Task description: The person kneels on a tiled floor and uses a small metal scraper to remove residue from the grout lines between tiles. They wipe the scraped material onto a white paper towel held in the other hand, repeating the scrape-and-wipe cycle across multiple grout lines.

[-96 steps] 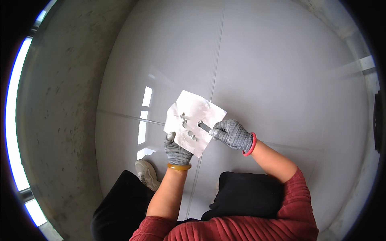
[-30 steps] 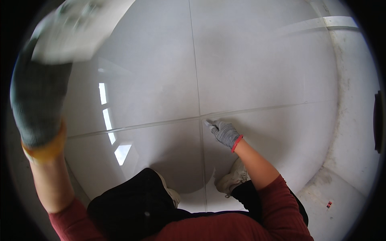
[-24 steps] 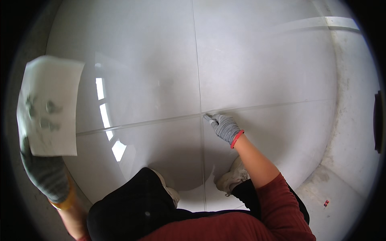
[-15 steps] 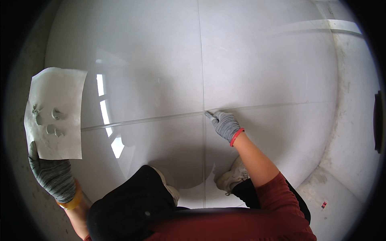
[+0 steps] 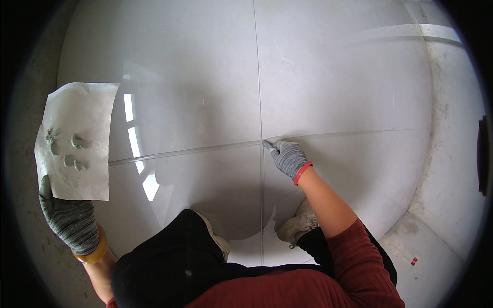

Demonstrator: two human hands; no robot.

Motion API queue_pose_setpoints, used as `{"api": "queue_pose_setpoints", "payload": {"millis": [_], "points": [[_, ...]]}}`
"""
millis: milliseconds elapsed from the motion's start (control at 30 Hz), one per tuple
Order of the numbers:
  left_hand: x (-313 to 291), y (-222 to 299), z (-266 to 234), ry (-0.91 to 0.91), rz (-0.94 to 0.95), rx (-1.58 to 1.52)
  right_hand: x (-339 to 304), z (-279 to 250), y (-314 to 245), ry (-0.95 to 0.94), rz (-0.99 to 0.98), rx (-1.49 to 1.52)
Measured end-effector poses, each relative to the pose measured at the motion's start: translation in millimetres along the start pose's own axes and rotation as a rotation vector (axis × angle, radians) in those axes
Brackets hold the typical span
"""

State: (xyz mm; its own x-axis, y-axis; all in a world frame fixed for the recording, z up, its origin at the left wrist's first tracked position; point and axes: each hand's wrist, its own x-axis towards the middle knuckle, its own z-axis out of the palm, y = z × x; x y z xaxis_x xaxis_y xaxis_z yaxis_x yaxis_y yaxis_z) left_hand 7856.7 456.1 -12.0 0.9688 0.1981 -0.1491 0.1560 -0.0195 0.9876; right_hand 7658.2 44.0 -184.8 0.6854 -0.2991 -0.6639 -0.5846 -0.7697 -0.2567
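Note:
My left hand (image 5: 71, 220), in a grey knit glove, grips the near edge of a pale sheet of paper (image 5: 77, 113), thumb on top. Several small dabs of grey-green paste (image 5: 76, 162) lie on the sheet. My right hand (image 5: 288, 158), also in a grey glove with a red cuff, is closed around a small tool, mostly covered by the fingers. Its short dark tip (image 5: 266, 144) touches the floor where the tile joints cross. What kind of tool it is cannot be made out.
Large glossy grey tiles (image 5: 339, 77) meet along thin joint lines. My shoes (image 5: 298, 226) stand close to the crossing on the near side. A rough dusty strip (image 5: 431, 149) and more tiles lie at the right, with a small red object (image 5: 414, 261) near the lower right.
The left hand and the paper have shifted slightly right and away from me. My right hand and the tool tip have stayed nearly in place at the joint crossing.

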Motion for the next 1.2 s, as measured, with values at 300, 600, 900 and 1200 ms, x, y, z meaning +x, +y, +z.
{"api": "queue_pose_setpoints", "payload": {"millis": [300,600,900,1200], "points": [[2.0,-3.4,-1.6,-0.087,-0.007,-0.108,3.4,-14.5,-11.3,-0.164,0.140,0.036],[-2.3,0.9,9.9,-0.097,-0.016,-0.089,9.3,-17.3,-17.7,-0.181,0.142,-0.022],[-4.1,-1.5,9.8,-0.105,-0.033,-0.101,13.8,-12.5,-13.6,-0.197,0.159,-0.049],[0.2,-6.3,7.1,-0.062,0.009,-0.044,17.9,-16.5,2.9,-0.177,0.154,-0.195]]}}
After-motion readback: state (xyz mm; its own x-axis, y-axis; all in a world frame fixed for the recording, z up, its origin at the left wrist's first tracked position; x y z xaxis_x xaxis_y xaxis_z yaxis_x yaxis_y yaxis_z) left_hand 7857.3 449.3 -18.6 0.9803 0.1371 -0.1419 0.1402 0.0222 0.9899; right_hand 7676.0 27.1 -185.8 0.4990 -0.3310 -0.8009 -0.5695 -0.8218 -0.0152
